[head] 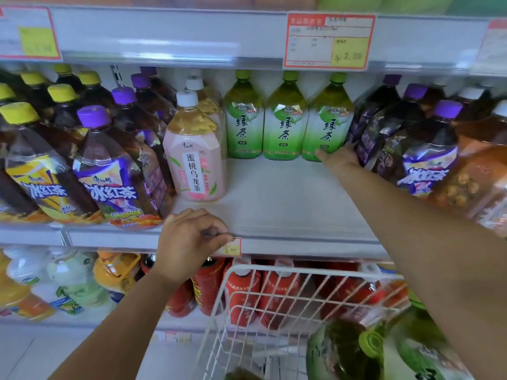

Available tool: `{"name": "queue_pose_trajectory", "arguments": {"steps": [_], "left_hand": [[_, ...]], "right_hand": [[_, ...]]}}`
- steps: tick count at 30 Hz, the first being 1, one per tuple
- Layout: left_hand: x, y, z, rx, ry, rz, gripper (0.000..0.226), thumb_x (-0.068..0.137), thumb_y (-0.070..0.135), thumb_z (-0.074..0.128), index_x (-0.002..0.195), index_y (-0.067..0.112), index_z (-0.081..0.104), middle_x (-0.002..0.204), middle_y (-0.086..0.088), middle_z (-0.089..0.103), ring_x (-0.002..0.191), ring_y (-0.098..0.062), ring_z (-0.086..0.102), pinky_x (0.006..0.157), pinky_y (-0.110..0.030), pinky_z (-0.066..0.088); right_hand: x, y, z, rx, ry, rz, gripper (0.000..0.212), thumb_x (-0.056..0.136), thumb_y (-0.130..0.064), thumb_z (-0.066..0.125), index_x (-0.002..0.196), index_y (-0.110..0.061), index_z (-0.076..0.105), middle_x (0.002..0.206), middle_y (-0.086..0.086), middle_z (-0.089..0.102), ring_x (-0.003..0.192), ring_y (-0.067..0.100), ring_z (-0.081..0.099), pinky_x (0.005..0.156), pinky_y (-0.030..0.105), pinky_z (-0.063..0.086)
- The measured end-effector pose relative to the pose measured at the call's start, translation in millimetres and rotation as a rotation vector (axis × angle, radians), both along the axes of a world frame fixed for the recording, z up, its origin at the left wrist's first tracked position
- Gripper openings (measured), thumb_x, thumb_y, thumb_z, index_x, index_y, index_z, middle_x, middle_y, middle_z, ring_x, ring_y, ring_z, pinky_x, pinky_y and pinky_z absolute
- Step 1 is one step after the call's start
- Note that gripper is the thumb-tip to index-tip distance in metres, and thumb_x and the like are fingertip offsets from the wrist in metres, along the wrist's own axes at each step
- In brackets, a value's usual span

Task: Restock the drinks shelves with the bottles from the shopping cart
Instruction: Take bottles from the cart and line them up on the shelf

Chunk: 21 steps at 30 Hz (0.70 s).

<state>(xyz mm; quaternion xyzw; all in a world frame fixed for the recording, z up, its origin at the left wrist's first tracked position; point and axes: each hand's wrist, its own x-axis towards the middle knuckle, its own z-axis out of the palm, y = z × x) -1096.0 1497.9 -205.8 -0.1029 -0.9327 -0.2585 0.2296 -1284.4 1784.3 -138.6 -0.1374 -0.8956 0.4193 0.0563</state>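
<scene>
Nearest, at the bottom right, the white wire shopping cart (274,270) stands close against the shelving. Green-capped bottles (370,344) lie in it, blurred. Its rim stands just below the middle shelf's front rail (123,238).

The hands are well apart. The left hand (192,237) sits on that front rail with fingers curled over the edge, fingertips at a small price label (232,246). Below the rail, red bottles (247,292) fill the lower shelf behind the cart's wire.

Beyond the left hand the middle shelf (274,193) lies bare from its front edge back to a row of three green tea bottles. This gap is bounded on the left by a pink peach oolong bottle (194,160) beside purple-capped iced black tea bottles (107,165). On the right more purple-capped bottles (422,160) crowd the gap's edge, and the right forearm crosses it diagonally.

At the back, the right hand (338,159) grips the base of the rightmost green tea bottle (326,124), thumb in front and fingers tucked between it and the purple-capped neighbours. That bottle stands upright, touching the middle green tea bottle (285,124). Overhead the upper shelf's rail carries a red-bordered price card (329,41) just above the green caps.
</scene>
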Motion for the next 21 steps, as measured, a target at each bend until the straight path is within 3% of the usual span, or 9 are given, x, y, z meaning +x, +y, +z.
{"name": "queue_pose_trajectory", "arguments": {"steps": [2, 4, 6, 8, 11, 14, 16, 19, 21], "left_hand": [[1, 2, 5, -0.019, -0.020, 0.014, 0.030, 0.073, 0.063, 0.054, 0.072, 0.037, 0.067, 0.069, 0.017, 0.059, 0.074, -0.008, 0.054, 0.071, -0.030, 0.031], [4, 6, 9, -0.034, -0.039, 0.017, 0.025, 0.073, 0.062, 0.056, 0.072, 0.039, 0.064, 0.071, 0.015, 0.061, 0.075, -0.012, 0.056, 0.073, -0.035, 0.039], [8, 10, 12, -0.059, -0.042, 0.035, 0.020, 0.072, 0.056, 0.060, 0.078, 0.037, 0.065, 0.076, 0.013, 0.062, 0.080, -0.018, 0.059, 0.076, -0.040, 0.044], [10, 14, 11, -0.107, -0.011, 0.070, 0.032, 0.072, 0.051, 0.061, 0.092, 0.028, 0.071, 0.087, 0.006, 0.066, 0.088, -0.026, 0.061, 0.078, -0.041, 0.043], [15, 29, 11, -0.158, 0.077, 0.020, 0.046, 0.075, 0.048, 0.056, 0.105, 0.018, 0.072, 0.102, -0.007, 0.067, 0.096, -0.035, 0.060, 0.085, -0.043, 0.041], [26, 64, 18, -0.153, 0.094, -0.160, 0.041, 0.079, 0.043, 0.055, 0.107, 0.017, 0.071, 0.105, -0.005, 0.065, 0.099, -0.030, 0.057, 0.090, -0.038, 0.040], [35, 92, 21, -0.094, 0.002, -0.321, 0.039, 0.082, 0.044, 0.055, 0.111, 0.021, 0.069, 0.111, 0.002, 0.063, 0.106, -0.022, 0.053, 0.095, -0.032, 0.040], [51, 126, 21, -0.063, -0.148, -0.489, 0.035, 0.085, 0.042, 0.066, 0.118, 0.031, 0.065, 0.123, 0.012, 0.057, 0.116, -0.006, 0.044, 0.097, -0.011, 0.030], [61, 144, 21, -0.070, -0.236, -0.566, 0.042, 0.087, 0.039, 0.069, 0.127, 0.033, 0.059, 0.130, 0.014, 0.051, 0.119, 0.000, 0.040, 0.098, -0.006, 0.024]], "right_hand": [[23, 2, 8, 0.076, -0.016, 0.133, 0.071, 0.085, -0.040, 0.065, 0.145, -0.015, 0.036, 0.146, 0.006, 0.045, 0.130, 0.023, 0.046, 0.105, 0.031, 0.040], [59, 14, 18, 0.166, 0.012, 0.255, 0.062, 0.079, -0.043, 0.070, 0.134, -0.020, 0.052, 0.127, 0.001, 0.060, 0.108, 0.019, 0.059, 0.084, 0.025, 0.047], [103, 31, 32, 0.245, 0.031, 0.416, 0.051, 0.084, -0.039, 0.070, 0.129, -0.021, 0.055, 0.111, -0.001, 0.062, 0.093, 0.014, 0.060, 0.079, 0.024, 0.045], [154, 48, 54, 0.325, -0.004, 0.579, 0.040, 0.085, -0.038, 0.068, 0.121, -0.024, 0.059, 0.098, -0.003, 0.064, 0.080, 0.009, 0.059, 0.076, 0.025, 0.045], [217, 72, 72, 0.568, -0.217, 0.745, 0.035, 0.088, -0.045, 0.062, 0.119, -0.028, 0.059, 0.095, -0.010, 0.063, 0.078, 0.002, 0.056, 0.068, 0.012, 0.042], [251, 93, 59, 0.806, -0.398, 0.755, 0.044, 0.090, -0.055, 0.051, 0.123, -0.026, 0.055, 0.103, -0.008, 0.057, 0.087, 0.006, 0.053, 0.066, 0.007, 0.037], [261, 98, 41, 0.852, -0.412, 0.692, 0.049, 0.090, -0.060, 0.046, 0.120, -0.022, 0.055, 0.102, -0.004, 0.053, 0.098, 0.015, 0.054, 0.076, 0.024, 0.041], [265, 97, 16, 0.821, -0.344, 0.525, 0.053, 0.087, -0.066, 0.045, 0.113, -0.021, 0.054, 0.103, 0.002, 0.061, 0.088, 0.019, 0.053, 0.070, 0.033, 0.042], [265, 95, 6, 0.910, -0.277, 0.492, 0.052, 0.086, -0.066, 0.047, 0.114, -0.023, 0.052, 0.104, 0.002, 0.062, 0.083, 0.020, 0.049, 0.067, 0.033, 0.040]]}}
